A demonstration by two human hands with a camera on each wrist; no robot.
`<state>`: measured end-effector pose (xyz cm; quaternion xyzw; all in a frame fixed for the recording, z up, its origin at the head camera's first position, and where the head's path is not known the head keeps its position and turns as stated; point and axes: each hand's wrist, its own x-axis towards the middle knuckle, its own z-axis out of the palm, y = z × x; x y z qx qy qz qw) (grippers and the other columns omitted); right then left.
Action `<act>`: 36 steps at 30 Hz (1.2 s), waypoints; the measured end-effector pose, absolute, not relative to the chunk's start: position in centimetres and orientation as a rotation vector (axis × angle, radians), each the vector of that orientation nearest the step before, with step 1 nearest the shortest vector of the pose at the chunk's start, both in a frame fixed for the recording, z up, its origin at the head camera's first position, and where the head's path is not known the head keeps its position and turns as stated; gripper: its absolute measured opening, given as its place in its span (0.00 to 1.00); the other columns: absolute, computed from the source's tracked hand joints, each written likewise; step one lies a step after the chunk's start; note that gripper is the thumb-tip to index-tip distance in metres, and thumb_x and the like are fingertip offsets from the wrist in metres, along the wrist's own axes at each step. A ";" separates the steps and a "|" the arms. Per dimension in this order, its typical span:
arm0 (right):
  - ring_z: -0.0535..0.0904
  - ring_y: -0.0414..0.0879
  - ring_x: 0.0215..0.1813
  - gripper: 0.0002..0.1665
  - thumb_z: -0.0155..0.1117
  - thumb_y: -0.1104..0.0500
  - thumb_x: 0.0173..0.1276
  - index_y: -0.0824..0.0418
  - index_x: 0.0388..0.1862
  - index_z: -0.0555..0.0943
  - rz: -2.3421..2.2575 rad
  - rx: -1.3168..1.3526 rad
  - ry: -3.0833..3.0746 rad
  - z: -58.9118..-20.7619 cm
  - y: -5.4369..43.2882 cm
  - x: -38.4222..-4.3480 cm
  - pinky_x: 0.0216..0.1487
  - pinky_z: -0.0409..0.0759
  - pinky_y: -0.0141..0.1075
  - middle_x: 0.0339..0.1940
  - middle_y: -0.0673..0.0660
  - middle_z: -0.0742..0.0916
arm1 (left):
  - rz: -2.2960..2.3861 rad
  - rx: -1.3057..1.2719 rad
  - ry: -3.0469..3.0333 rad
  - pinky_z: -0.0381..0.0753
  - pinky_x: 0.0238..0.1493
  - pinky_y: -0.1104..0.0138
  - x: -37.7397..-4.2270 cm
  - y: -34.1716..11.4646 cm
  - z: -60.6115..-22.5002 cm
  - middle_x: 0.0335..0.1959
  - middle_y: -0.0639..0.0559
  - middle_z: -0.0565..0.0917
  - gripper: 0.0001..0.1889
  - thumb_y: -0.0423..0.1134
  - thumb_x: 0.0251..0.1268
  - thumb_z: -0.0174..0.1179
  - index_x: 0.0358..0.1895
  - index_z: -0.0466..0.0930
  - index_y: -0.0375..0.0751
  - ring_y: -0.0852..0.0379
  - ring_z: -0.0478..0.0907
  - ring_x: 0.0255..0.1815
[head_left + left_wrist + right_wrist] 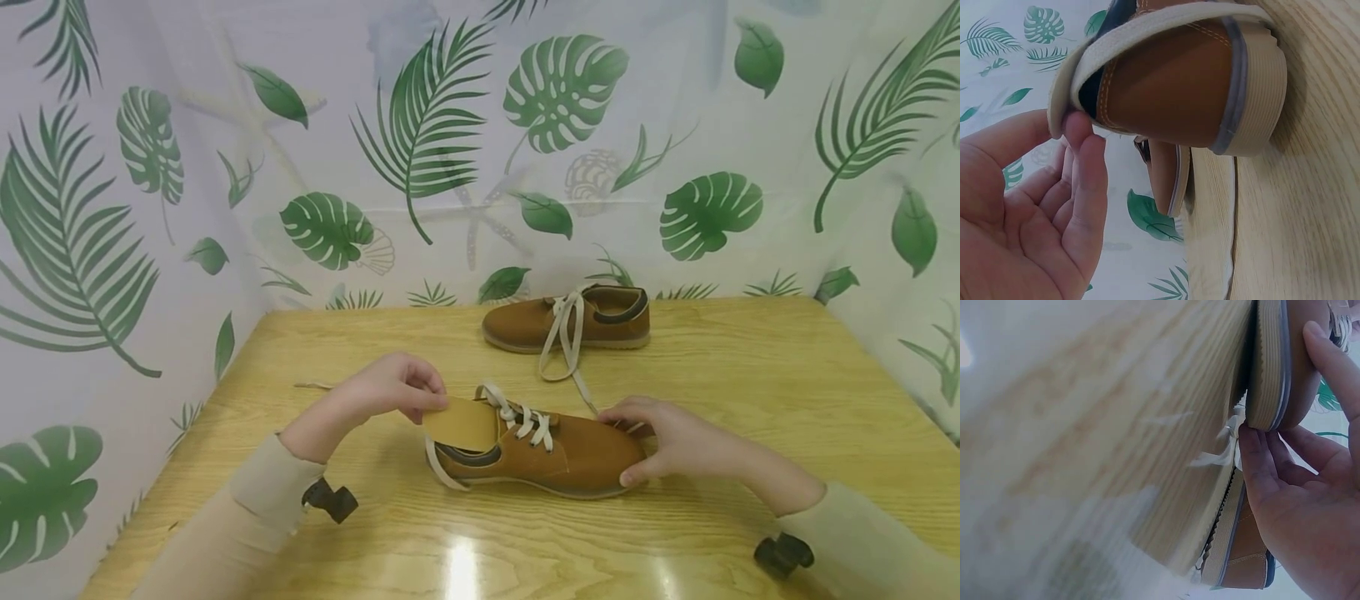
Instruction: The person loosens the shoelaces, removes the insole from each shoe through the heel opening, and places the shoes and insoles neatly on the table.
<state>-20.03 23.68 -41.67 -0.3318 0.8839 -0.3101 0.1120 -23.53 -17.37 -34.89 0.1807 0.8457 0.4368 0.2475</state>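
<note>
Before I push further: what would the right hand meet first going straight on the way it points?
The right hand would most likely press straight into the near shoe's toe, which it is touching.

The rear brown shoe rests upright near the far edge of the wood-grain bench. Leaf-printed cloth borders the bench at rear, left and right.

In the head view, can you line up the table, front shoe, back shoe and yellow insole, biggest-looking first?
1. Table
2. Front shoe, nearer the camera
3. Back shoe
4. Yellow insole, the part showing
</note>
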 end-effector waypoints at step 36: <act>0.81 0.58 0.62 0.47 0.86 0.46 0.57 0.67 0.70 0.79 -0.916 -0.943 2.595 -41.6 23.6 -19.8 0.63 0.84 0.43 0.64 0.62 0.84 | 1.191 0.411 2.336 0.88 0.42 0.65 -23.8 -21.9 -34.0 0.33 0.58 0.85 0.10 0.36 0.74 0.65 0.45 0.87 0.30 0.62 0.81 0.30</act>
